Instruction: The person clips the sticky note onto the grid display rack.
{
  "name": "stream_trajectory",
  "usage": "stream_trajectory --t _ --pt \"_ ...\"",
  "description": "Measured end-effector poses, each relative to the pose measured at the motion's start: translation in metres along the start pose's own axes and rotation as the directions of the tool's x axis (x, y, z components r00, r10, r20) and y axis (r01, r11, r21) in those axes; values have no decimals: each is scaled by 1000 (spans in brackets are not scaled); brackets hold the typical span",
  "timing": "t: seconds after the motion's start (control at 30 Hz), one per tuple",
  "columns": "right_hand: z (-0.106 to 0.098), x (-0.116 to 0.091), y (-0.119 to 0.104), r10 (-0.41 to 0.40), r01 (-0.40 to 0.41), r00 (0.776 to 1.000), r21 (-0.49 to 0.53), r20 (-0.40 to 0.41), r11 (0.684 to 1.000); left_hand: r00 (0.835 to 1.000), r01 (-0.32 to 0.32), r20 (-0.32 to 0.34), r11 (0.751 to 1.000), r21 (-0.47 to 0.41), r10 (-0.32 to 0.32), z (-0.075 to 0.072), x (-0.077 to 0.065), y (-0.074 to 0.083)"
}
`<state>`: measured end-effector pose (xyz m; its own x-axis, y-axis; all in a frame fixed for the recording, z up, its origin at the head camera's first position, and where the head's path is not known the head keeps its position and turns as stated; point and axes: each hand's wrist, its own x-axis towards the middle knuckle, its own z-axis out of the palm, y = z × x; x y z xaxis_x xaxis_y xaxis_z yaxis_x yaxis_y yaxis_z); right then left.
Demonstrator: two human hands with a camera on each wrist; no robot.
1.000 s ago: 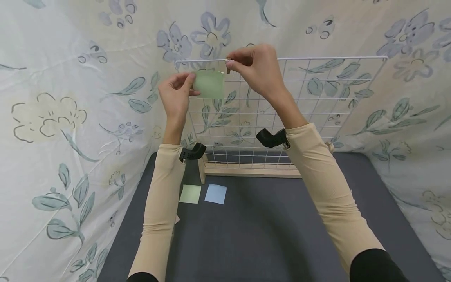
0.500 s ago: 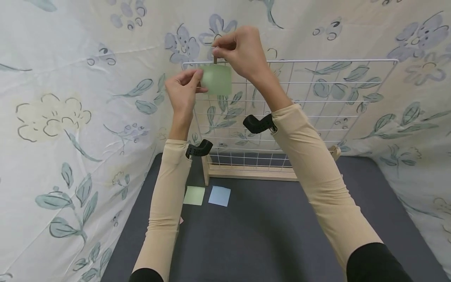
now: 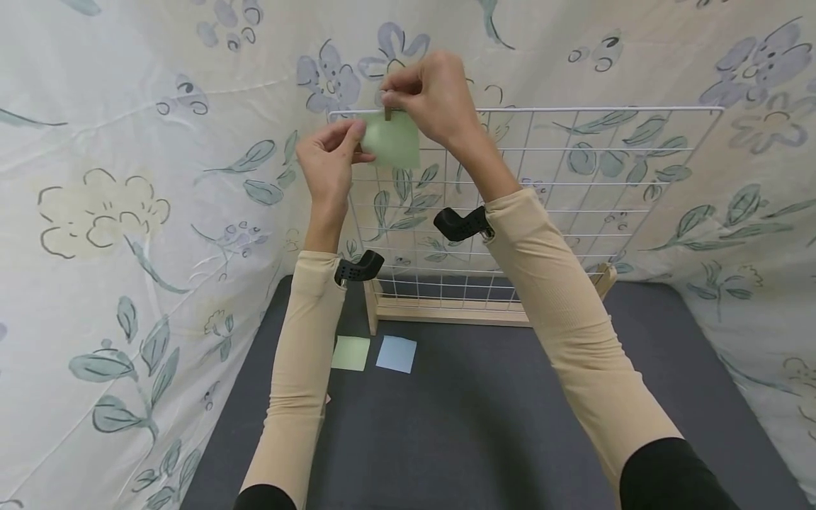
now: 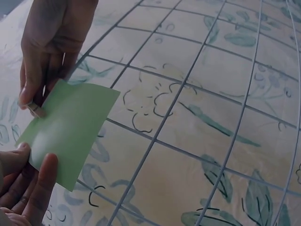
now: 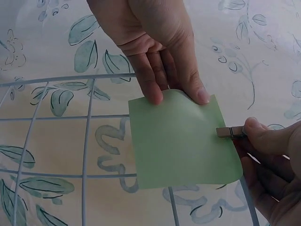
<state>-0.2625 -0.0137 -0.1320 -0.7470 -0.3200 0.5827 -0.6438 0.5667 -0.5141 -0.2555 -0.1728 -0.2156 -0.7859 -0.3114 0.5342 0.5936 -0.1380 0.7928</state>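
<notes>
A square of green paper [image 3: 397,145] stands against the top left of a white wire grid [image 3: 561,149]. My left hand [image 3: 328,159] pinches its left edge between thumb and fingers. Above it, my right hand [image 3: 436,95] pinches a small wooden clothespin [image 3: 387,113], whose jaws overlap the paper's top edge. The right wrist view shows the clothespin [image 5: 228,132] lying across the paper's edge, near the grid's top wire. In the left wrist view the clothespin [image 4: 35,109] is partly hidden by the right hand's fingers.
The grid rises from a wooden base [image 3: 452,312] on a dark table [image 3: 472,411]. A light green paper square [image 3: 350,353] and a blue one [image 3: 397,353] lie in front. A pink corner peeks out beside the left sleeve. Floral cloth [image 3: 140,127] hangs behind.
My right hand has moved left along the top wire to the green paper, then slightly down, bringing the clothespin over its top edge. My left hand keeps its pinch on the paper.
</notes>
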Motion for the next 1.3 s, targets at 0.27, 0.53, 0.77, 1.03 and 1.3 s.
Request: stream_trajectory --t 0.27,0.53,0.77,1.03,1.3 --pt "-2 -2 1 26 -26 999 -5 35 1000 1000 -26 8 1000 5 26 1 -3 1" --pt "-6 -15 4 25 -24 1000 78 -12 997 1000 -1 -3 1000 2 1 -1 -5 2" --pt "-19 -35 17 18 -7 998 166 -65 986 997 40 63 999 15 -41 -12 -9 2" --pt "-21 -60 41 63 -60 998 181 -10 982 984 92 147 992 83 -103 -27 -19 -6" --pt "-10 -95 65 104 -115 992 199 67 973 970 128 184 980 154 -156 -41 -44 -21"
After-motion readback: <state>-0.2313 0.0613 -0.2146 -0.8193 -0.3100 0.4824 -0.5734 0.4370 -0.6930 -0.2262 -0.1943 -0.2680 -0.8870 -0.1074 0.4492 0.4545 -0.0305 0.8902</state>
